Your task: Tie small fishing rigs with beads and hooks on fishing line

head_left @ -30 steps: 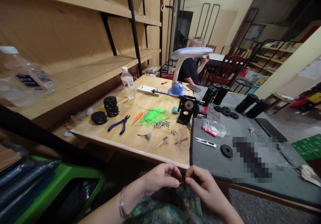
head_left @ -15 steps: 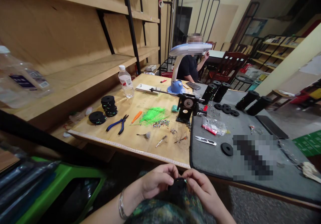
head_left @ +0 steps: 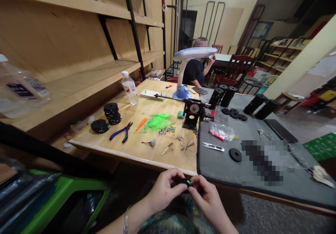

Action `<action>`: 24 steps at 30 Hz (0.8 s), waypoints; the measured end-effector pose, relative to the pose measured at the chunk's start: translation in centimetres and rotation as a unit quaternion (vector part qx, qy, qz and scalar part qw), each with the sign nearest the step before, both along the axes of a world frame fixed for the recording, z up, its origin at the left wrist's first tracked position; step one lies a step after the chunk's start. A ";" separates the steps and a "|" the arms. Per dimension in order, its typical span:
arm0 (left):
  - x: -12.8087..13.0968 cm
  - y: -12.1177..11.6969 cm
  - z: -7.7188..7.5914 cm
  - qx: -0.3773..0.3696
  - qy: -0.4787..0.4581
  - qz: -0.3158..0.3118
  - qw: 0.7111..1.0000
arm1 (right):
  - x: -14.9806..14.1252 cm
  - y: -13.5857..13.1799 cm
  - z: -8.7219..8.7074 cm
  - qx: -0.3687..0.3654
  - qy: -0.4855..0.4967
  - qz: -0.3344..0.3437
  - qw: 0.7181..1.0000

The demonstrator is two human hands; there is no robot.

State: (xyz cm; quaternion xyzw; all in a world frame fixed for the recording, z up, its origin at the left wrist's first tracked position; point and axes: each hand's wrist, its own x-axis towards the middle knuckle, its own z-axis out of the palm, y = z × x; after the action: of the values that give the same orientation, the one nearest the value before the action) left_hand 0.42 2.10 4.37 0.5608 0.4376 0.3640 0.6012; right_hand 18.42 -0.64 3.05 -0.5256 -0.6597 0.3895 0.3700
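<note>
Between both hands, just over my lap at the table's front edge, is a small black foam spool (head_left: pixel 185 181) with green bits on its rim. My left hand (head_left: pixel 168 186) grips it from the left, thumb along the near side. On the right, my right hand (head_left: pixel 206 192) pinches the rim with thumb and forefinger; any fine line there is too small to make out. On the table beyond lie a bright green bundle of thin strands (head_left: pixel 159 122), mixed small beads (head_left: pixel 167 130), blue-handled pliers (head_left: pixel 121 132) and an orange pointed tool (head_left: pixel 141 125).
A black winding machine (head_left: pixel 193 113) and a blue-white lamp (head_left: pixel 183 91) stand mid-table. Thread snips (head_left: pixel 213 147) and a single black spool (head_left: pixel 235 154) lie on the grey mat (head_left: pixel 210 171). Stacked spools (head_left: pixel 112 113) and a bottle (head_left: pixel 130 89) are at left. A person (head_left: pixel 195 71) sits behind.
The spool has tipped from showing its round face to showing its rim edge-on. My hands have risen slightly, and the left fingers wrap further round it. The view has shifted a little.
</note>
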 end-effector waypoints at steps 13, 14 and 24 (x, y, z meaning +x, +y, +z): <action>0.6 -0.5 -1.8 -0.138 -0.190 0.007 0.972 | -0.7 -0.5 -1.3 -0.020 0.051 -0.033 0.998; 0.6 -0.5 -1.7 -0.145 -0.182 -0.001 0.972 | -0.6 -0.4 -1.3 -0.011 0.031 -0.030 0.999; 1.4 0.6 -0.9 -0.057 0.033 -0.044 0.997 | 0.0 -0.5 -0.2 0.079 -0.159 0.046 0.983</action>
State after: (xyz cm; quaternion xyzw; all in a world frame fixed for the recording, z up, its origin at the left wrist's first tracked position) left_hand 1.78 2.69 3.45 0.5562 0.4520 0.2927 0.6330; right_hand 18.42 -1.14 2.86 -0.5193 -0.7622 0.2643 0.2820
